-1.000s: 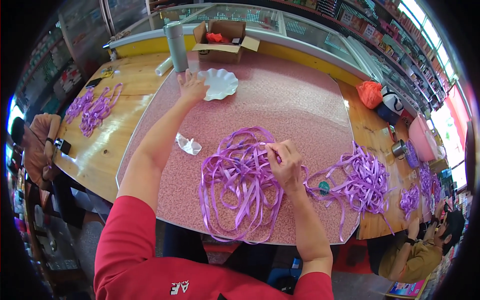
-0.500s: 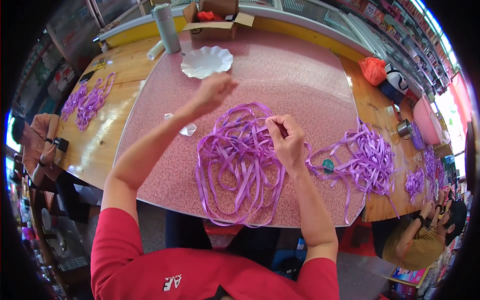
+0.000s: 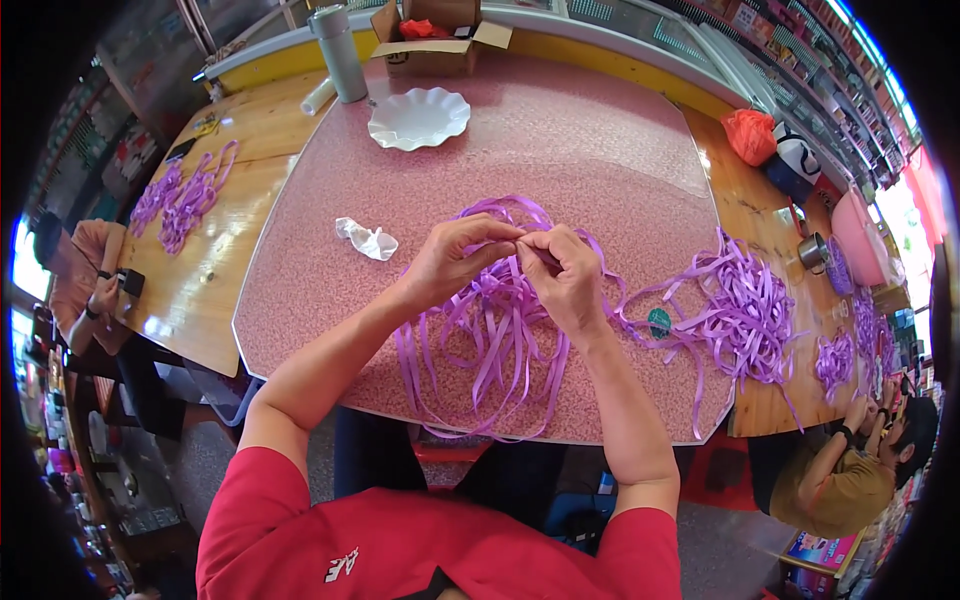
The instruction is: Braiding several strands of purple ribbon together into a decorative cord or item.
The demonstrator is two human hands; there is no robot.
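Over the middle of the pink table covering (image 3: 300, 300), my two hands meet fingertip to fingertip. My right hand (image 3: 565, 275) is closed in a pinch on a purple ribbon (image 3: 500, 330), part of a looped heap lying beneath both hands and hanging slightly over the near edge. My left hand (image 3: 460, 258) is also closed, thumb and forefinger pressed together against the right fingertips. What sits between the left fingers is too small to make out. From the heap, a strand runs right to a larger tangle of purple ribbon (image 3: 740, 310).
Left of my hands lies crumpled white tissue (image 3: 368, 240). Farther back are a white scalloped plate (image 3: 418, 118), a grey-green flask (image 3: 340, 60) and an open carton (image 3: 430, 55). A green round piece (image 3: 659, 322) lies beside the right tangle. People sit at both sides.
My left hand has come back from near the plate, moving right and toward me, to meet my right hand. Its fingers now pinch. My right hand has stayed nearly in place.
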